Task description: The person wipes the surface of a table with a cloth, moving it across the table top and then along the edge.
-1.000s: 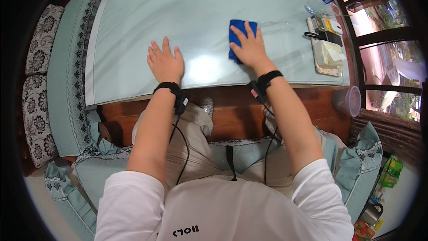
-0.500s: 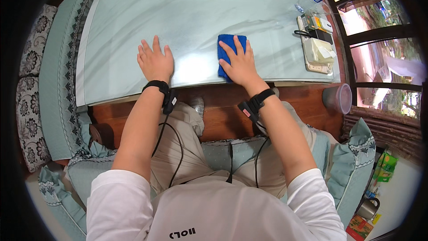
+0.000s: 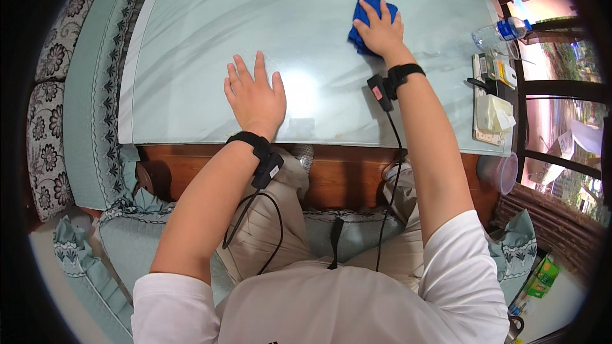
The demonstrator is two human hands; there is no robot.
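A folded blue cloth (image 3: 372,22) lies on the marbled pale green tabletop (image 3: 210,19), toward the far right of the middle. My right hand (image 3: 382,33) holds it down from above, fingers spread over it, with the arm stretched forward. Part of the cloth is hidden under the palm. My left hand (image 3: 256,99) rests flat on the table nearer the front edge, open and holding nothing. Each wrist wears a black strap with a small black box and a cable.
At the table's right edge are a clear plastic bottle (image 3: 497,35) lying on its side, a tissue box (image 3: 494,113) and small boxes (image 3: 496,71). A plastic bin (image 3: 498,173) stands below that corner. A green-covered sofa (image 3: 95,102) borders the left, windows the right.
My right hand has slid the blue cloth forward and to the right across the tabletop. My left hand stays flat on the table. The whole view has shifted somewhat.
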